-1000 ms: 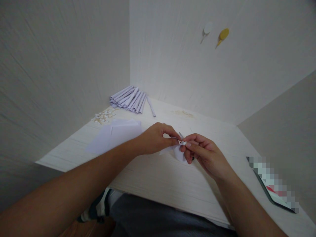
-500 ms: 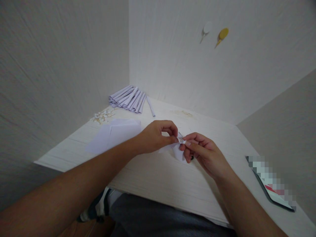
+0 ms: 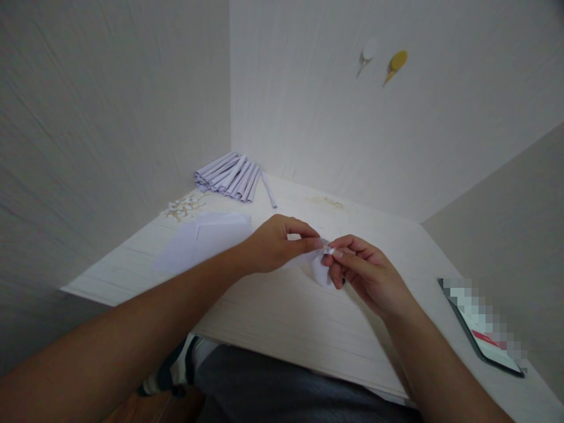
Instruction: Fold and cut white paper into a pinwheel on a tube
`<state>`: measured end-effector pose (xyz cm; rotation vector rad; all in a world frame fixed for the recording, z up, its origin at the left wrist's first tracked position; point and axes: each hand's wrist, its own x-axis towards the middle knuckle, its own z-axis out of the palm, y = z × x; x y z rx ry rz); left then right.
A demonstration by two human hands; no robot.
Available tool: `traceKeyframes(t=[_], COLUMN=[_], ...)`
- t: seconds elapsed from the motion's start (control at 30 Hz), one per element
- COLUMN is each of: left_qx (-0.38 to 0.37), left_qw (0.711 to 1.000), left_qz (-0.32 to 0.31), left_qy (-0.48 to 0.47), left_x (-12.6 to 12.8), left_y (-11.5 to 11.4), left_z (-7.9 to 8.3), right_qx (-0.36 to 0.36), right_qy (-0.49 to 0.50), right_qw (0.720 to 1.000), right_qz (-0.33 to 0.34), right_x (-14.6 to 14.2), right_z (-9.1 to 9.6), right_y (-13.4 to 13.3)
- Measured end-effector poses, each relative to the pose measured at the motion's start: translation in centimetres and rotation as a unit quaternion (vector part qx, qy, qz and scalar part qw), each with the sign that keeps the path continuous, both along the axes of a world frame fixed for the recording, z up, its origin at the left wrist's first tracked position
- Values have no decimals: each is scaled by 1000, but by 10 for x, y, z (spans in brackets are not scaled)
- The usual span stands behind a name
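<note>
Between my two hands is a small piece of white paper (image 3: 320, 271), partly folded or twisted at its top and hanging down below my fingers. My left hand (image 3: 288, 242) pinches its upper edge between thumb and fingers. On the other side my right hand (image 3: 359, 261) grips the paper with thumb and forefinger, its other fingers curled beneath. A small white tip shows at the right thumb; I cannot make out what it is. A dark bit peeks out under the right fingers.
White paper sheets (image 3: 207, 238) lie left of my hands. Behind them are cotton swabs (image 3: 183, 205) and a pile of rolled paper tubes (image 3: 227, 176), with one single tube (image 3: 269, 190) apart. A phone or tablet (image 3: 482, 329) lies at the right. Two hooks (image 3: 399, 60) hang on the wall.
The left fingers have shifted slightly right along the paper, closer to my right hand. The paper's upper edge now lies flatter, and both hands still hold it.
</note>
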<state>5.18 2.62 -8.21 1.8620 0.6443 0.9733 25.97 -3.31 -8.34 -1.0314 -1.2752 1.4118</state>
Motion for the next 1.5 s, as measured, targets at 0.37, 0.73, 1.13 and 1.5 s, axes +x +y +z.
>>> traceKeyframes(t=[0.37,0.73,1.13,1.5], left_qx=[24,14,95,71], left_qw=[999,1000,995,997], left_qz=[-35,1,35,3], left_qy=[-4,-21,0,2], left_x=[-2,-1,-4,-2], left_y=[0,-1,2,3], left_z=[5,4,3,1], right_qx=[-18,-43,-32,-12], right_qy=[15,-34,-69,-92], right_qw=[1000,998,996,995], right_qz=[0,16,-40,-38], right_x=[-1,1,2,3], right_z=[6,4,2,-2], right_y=[-2,0,3,4])
